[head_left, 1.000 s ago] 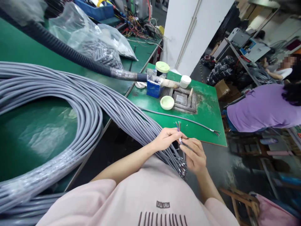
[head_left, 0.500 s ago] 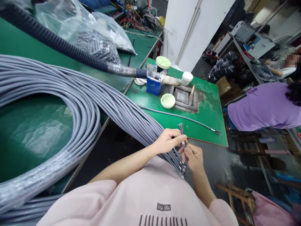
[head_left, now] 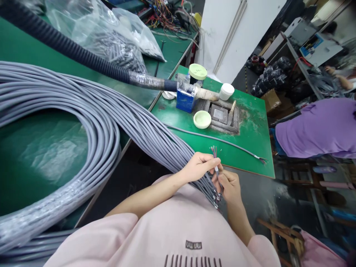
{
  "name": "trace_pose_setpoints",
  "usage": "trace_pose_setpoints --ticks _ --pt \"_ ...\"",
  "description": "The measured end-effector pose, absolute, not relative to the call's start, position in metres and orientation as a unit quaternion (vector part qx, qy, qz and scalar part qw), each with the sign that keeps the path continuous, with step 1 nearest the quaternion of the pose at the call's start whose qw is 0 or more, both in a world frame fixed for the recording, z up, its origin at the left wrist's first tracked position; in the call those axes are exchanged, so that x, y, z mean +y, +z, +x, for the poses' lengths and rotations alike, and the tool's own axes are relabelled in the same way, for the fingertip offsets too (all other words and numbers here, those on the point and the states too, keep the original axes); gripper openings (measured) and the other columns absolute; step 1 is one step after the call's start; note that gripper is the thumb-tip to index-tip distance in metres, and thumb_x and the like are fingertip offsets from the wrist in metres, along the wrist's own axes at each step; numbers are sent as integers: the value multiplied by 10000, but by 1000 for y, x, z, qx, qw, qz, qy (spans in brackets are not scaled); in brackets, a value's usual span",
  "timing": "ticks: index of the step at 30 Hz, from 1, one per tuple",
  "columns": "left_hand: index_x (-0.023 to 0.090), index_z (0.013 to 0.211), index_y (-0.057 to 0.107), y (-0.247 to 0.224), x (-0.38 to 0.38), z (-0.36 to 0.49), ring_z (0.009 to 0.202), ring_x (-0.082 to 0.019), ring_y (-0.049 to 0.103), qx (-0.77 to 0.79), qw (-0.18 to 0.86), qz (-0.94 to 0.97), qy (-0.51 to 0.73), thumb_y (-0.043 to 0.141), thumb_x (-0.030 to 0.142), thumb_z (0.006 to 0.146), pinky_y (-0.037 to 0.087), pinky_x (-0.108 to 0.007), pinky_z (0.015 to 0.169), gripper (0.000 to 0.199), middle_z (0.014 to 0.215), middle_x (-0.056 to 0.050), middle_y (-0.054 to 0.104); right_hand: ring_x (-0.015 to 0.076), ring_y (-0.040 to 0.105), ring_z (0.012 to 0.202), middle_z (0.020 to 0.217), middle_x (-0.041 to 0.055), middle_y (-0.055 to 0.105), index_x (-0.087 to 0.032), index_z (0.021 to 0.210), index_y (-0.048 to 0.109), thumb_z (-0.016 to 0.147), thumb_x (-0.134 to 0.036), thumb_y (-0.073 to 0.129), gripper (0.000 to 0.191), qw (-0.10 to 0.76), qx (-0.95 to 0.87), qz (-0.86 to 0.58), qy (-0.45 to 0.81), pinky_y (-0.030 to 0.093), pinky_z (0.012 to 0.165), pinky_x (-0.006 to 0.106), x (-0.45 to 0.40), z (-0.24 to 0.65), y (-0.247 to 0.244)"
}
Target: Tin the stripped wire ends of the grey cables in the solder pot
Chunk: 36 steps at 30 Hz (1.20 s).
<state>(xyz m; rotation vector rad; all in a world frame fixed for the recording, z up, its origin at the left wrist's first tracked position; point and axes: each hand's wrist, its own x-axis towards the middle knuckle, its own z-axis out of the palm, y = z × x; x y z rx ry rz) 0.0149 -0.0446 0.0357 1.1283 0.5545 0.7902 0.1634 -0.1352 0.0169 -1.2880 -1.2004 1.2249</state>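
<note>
Between my hands a grey multi-core cable (head_left: 218, 175) points its stripped end upward, with thin coloured wires (head_left: 213, 151) fanned out at the top. My left hand (head_left: 200, 165) pinches those wires just above the white band at the jacket's end. Lower down, my right hand (head_left: 228, 182) has its fingers closed around the grey jacket. Behind and below my hands hangs a thick bundle of grey cables (head_left: 164, 148), its stripped ends (head_left: 217, 198) gathered close to my shirt. One separate cable (head_left: 217, 138) lies across the green board, its wire ends splayed at the right.
On the green board (head_left: 250, 137) stand a soldering pot (head_left: 220, 113), a pale green dish (head_left: 202, 119), a white jar (head_left: 226, 91) and a blue box (head_left: 185, 102) under a black hose (head_left: 91, 55). A coworker in purple (head_left: 317, 126) is at the right.
The view has shifted slightly, so the board and its items appear a little further right. Both hands keep nearly the same grip on the cable and its wires.
</note>
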Motion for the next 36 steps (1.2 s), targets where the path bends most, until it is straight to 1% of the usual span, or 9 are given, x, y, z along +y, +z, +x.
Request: trace_pose_setpoints --ticks 2,5,7,13,17,22,26,30,36 --pt "114 608 676 35 -45 16 465 -96 561 258 747 493 363 618 504 822 434 -208 488 449 501 -11 591 82 363 361 402 -37 511 -168 694 675 913 -395 538 344 474 -495 -532 498 282 441 243 -134 163 18" --pt "112 556 645 35 -45 16 467 -94 568 255 763 470 362 640 530 795 443 -213 484 482 572 -34 633 80 385 363 404 -40 517 -167 702 679 909 -396 546 337 468 -505 -536 488 297 442 236 -133 163 20" --pt "110 547 644 34 -45 16 459 -91 563 250 773 460 358 645 552 782 441 -213 474 500 578 -37 631 78 397 364 406 -41 522 -165 706 681 910 -394 546 335 465 -513 -537 482 309 450 235 -132 162 21" --pt "103 755 755 29 -44 12 473 -97 547 261 774 459 350 628 573 791 432 -210 485 488 532 -21 582 77 396 377 421 -42 528 -166 711 683 913 -374 540 323 460 -518 -531 489 315 468 241 -130 161 19" --pt "106 810 770 25 -42 10 502 -89 536 259 774 460 350 616 557 810 420 -205 511 477 551 -22 583 77 380 374 418 -47 515 -169 724 689 910 -365 545 306 467 -510 -526 495 306 467 244 -128 160 16" --pt "108 860 774 21 -39 9 518 -94 538 261 774 461 347 594 550 831 418 -215 537 478 555 -22 581 83 396 378 418 -42 524 -170 726 690 902 -374 554 302 459 -502 -535 502 316 470 245 -124 159 15" --pt "110 849 770 18 -37 8 535 -94 537 267 773 460 347 594 548 833 421 -217 549 472 559 -22 586 83 395 377 418 -40 524 -170 721 691 904 -391 545 322 452 -505 -538 501 321 472 245 -121 159 16" --pt "109 826 764 16 -35 8 522 -90 541 272 776 454 342 601 536 832 420 -213 529 458 565 -20 584 86 405 383 424 -36 531 -169 715 690 905 -407 538 341 445 -510 -538 503 335 486 249 -119 158 14" --pt "108 789 756 15 -34 7 506 -94 552 284 778 447 337 618 528 819 423 -214 508 443 584 -29 607 81 377 372 426 -33 532 -164 717 688 905 -420 532 355 435 -508 -537 514 325 471 247 -117 158 12"
